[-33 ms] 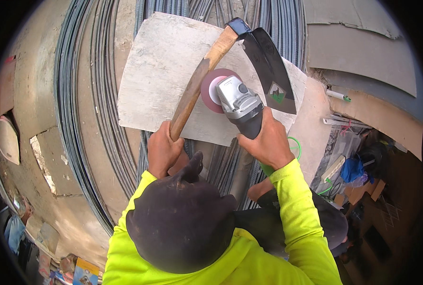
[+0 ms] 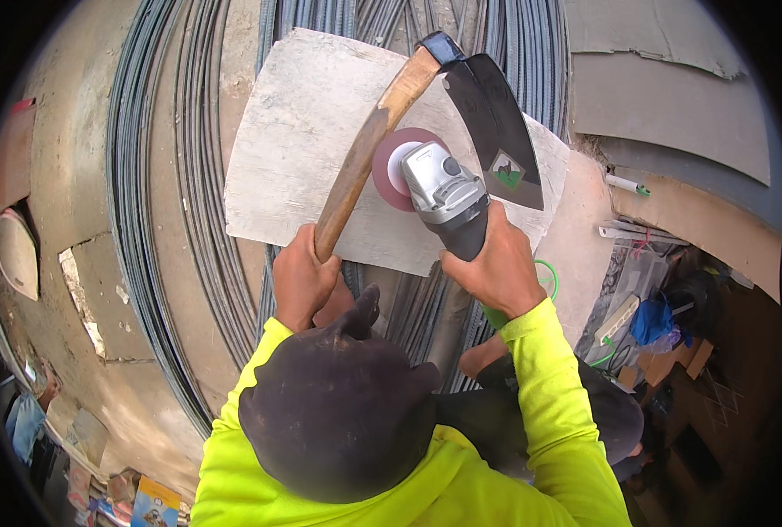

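left hand (image 2: 306,272): wrapped round the lower end of the wooden handle (image 2: 370,140), fingers closed on the wood.
right hand (image 2: 501,268): curled round the dark body of the angle grinder (image 2: 444,184), behind its silver head.
hoe-like tool: handle running up and right from the left hand to a dark metal collar (image 2: 441,48); black blade (image 2: 495,123) angling down and right from there. lies over the pale board (image 2: 277,114), the collar above its upper edge.
disc (image 2: 385,180): reddish-brown, its rim meeting the handle's right edge in this view; contact or a small gap, cannot tell. spinning or not, cannot tell.
wood: looks stiff and hard, slightly bowed; likely smooth enough to slip a little in a loose grip.
weight: probably head-heavy, the metal end tending to swing or roll; the board may steady it.
where to hold: low on the handle, well apart from the disc; the blade edge seems a poor place.
grinder: likely dense and front-heavy; dark body the sensible hold.
against the earlier frame: almost nothing new. both grips match; board and steel bars (image 2: 136,132) sit slightly further right in view, apparently a small camera shift.
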A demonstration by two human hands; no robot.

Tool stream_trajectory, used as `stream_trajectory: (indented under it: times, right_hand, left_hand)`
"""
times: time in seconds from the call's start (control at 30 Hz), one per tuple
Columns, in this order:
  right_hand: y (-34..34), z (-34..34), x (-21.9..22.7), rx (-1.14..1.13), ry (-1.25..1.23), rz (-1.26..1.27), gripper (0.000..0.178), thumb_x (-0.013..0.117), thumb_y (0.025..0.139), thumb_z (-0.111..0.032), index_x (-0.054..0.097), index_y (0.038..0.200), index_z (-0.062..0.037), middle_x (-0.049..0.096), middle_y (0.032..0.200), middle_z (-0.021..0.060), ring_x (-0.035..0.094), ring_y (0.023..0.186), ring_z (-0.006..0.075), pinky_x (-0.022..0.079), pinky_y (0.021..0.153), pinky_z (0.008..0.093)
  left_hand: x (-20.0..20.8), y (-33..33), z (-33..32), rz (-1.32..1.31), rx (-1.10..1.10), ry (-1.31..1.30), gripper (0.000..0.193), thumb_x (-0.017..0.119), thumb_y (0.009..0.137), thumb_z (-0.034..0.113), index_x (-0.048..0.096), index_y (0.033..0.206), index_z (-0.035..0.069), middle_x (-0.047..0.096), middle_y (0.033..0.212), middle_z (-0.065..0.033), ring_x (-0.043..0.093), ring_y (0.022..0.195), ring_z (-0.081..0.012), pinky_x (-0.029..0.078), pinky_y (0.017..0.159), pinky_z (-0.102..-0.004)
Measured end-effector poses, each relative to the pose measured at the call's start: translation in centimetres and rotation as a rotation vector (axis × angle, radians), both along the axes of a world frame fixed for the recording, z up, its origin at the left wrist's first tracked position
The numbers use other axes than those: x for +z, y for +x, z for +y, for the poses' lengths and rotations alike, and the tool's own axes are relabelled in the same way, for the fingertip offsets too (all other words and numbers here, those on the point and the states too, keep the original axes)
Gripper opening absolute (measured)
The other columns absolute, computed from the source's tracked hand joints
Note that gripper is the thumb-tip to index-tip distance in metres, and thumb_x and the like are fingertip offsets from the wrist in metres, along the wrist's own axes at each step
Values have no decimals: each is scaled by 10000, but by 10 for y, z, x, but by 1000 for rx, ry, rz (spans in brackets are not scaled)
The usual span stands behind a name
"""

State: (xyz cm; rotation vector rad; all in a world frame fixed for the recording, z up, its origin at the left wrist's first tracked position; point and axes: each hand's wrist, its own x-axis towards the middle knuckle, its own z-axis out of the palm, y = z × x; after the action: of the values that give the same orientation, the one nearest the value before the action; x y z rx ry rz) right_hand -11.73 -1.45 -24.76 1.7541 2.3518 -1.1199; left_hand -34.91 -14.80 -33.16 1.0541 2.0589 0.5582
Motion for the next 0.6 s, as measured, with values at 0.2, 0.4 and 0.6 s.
stream_trajectory:
  times: [0.2, 0.4, 0.6]
  right_hand:
    - [-25, 25, 16, 146, 70, 63, 617, 783, 725, -232, 497, 1188, 59, 686, 938, 315, 691, 864, 503, 555, 771, 524]
    - [-37, 65, 25, 427, 67, -64, 600, 764, 734, -208, 485, 1192, 61, 679, 937, 314, 691, 876, 493, 559, 787, 522]
    - [-53, 100, 16, 608, 75, -191, 602, 758, 734, -214, 473, 1185, 65, 667, 918, 331, 681, 872, 499, 552, 793, 528]
  left_hand:
    - [10, -13, 0, -69, -59, 28, 480, 720, 777, 118, 539, 1204, -4, 678, 980, -285, 660, 923, -501, 527, 822, -515]
    - [5, -18, -3, -379, -44, 17, 598, 727, 778, 145, 467, 1284, -41, 665, 1015, -313, 667, 979, -488, 519, 863, -494]
    - [-22, 1, -12, -421, 76, -39, 617, 735, 788, 170, 496, 1305, -66, 679, 1044, -321, 679, 987, -473, 530, 870, -467]
